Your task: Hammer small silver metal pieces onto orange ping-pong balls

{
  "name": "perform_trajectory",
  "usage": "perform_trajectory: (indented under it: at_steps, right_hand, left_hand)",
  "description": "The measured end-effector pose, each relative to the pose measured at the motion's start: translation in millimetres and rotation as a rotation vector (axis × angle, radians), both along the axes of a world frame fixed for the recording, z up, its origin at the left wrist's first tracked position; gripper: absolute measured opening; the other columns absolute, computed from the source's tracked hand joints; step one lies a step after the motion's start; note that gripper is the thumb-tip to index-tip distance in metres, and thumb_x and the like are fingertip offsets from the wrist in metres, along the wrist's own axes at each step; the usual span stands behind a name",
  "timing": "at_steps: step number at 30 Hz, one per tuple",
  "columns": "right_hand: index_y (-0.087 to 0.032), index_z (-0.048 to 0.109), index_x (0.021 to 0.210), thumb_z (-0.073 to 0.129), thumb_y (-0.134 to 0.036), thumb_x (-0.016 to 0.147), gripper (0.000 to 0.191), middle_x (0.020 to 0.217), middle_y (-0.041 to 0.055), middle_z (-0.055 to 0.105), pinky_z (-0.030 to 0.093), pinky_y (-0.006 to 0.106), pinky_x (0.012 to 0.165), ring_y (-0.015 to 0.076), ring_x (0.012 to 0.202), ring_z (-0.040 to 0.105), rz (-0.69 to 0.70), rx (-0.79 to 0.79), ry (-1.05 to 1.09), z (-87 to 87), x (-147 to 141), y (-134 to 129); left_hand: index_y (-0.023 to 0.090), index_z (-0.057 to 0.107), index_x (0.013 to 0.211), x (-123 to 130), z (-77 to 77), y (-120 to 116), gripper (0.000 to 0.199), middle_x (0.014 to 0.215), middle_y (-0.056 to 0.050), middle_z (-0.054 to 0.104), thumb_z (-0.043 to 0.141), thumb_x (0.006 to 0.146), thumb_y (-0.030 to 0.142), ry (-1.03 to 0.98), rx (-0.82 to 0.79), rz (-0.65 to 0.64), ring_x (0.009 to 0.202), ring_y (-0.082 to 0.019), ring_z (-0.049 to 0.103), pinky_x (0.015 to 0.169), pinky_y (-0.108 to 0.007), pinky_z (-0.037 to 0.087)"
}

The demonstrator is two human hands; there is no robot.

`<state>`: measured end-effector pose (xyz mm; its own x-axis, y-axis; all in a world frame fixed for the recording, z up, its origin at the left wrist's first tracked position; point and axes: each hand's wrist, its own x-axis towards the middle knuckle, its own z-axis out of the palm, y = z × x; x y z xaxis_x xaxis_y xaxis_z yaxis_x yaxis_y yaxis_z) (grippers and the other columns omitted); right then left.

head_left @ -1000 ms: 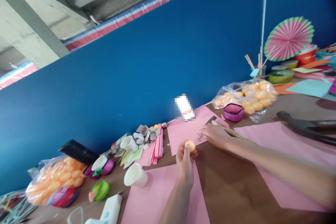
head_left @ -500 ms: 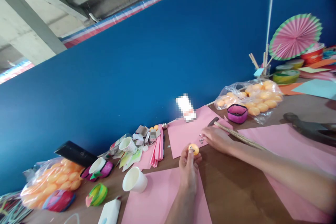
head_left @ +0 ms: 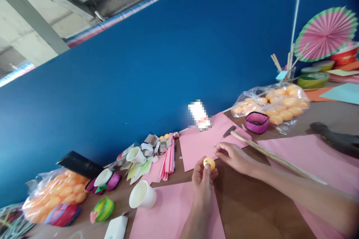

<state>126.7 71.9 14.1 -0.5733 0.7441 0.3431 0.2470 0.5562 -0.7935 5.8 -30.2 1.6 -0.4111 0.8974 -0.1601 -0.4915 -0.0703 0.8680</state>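
Note:
My left hand holds a small orange ball between thumb and fingers, with a little silvery, dark-centred piece under the thumb tip. Just to the right, my right hand is closed in a pinch over the lower edge of a pink sheet; whatever its fingertips hold is too small to make out. A tiny shiny piece lies on that sheet beside the fingertips. Behind the right hand a hammer with a wooden handle rests across the table, its dark head on the pink paper.
A white cup stands left of my left hand on another pink sheet. Bags of orange balls lie at the far left and back right. A magenta container is near the hammer; a dark tool lies farther right.
My right hand has drawn back slightly from the small shiny pieces, toward the sheet's lower edge, and fewer of them show. The left hand still holds the ball. The view has shifted slightly.

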Motion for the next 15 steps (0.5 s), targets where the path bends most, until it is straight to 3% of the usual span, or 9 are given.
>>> perform_trajectory:
  at_steps: [5, 11, 13, 15]
  right_hand:
    - [-0.018, 0.049, 0.076, 0.047, -0.027, 0.082, 0.011, 0.071, -0.0009, 0.055, 0.042, 0.023, 0.061, 0.0123, 0.066, 0.052, 0.067, -0.186, 0.149, 8.0, -2.2, -10.7]
    - [-0.016, 0.051, 0.074, 0.043, -0.030, 0.084, 0.019, 0.058, -0.0037, 0.049, 0.040, 0.021, 0.050, 0.0091, 0.052, 0.046, 0.119, -0.387, 0.189, 12.8, -3.9, -9.6]
    - [-0.016, 0.055, 0.088, 0.044, -0.027, 0.084, 0.017, 0.068, -0.0001, 0.056, 0.045, 0.024, 0.057, 0.0111, 0.059, 0.052, 0.119, -0.328, 0.207, 27.3, -1.1, -17.9]
    - [-0.022, 0.053, 0.110, 0.043, -0.022, 0.083, 0.028, 0.089, 0.0035, 0.062, 0.047, 0.030, 0.075, 0.0142, 0.079, 0.057, 0.199, -0.101, 0.245, 46.2, 4.1, -36.5]
  left_hand:
    - [0.016, 0.058, 0.102, 1.8, -0.1, 0.8, 0.037, 0.083, -0.003, 0.060, 0.066, 0.070, 0.034, -0.012, -0.001, 0.042, 0.062, -0.007, 0.056, 0.067, -0.024, 0.046]
    - [0.019, 0.057, 0.105, -0.1, -6.2, 0.0, 0.034, 0.092, -0.005, 0.061, 0.062, 0.074, 0.032, -0.017, 0.007, 0.021, 0.074, -0.011, 0.059, 0.069, -0.024, 0.045]
    - [0.019, 0.058, 0.103, 0.2, -4.0, -0.7, 0.033, 0.090, -0.005, 0.062, 0.062, 0.073, 0.033, 0.012, 0.024, 0.028, 0.073, -0.012, 0.059, 0.068, -0.024, 0.046]
    - [0.019, 0.061, 0.100, 0.4, -0.9, -1.0, 0.032, 0.086, -0.006, 0.063, 0.062, 0.072, 0.035, 0.075, 0.037, 0.031, 0.072, -0.015, 0.060, 0.066, -0.027, 0.047]
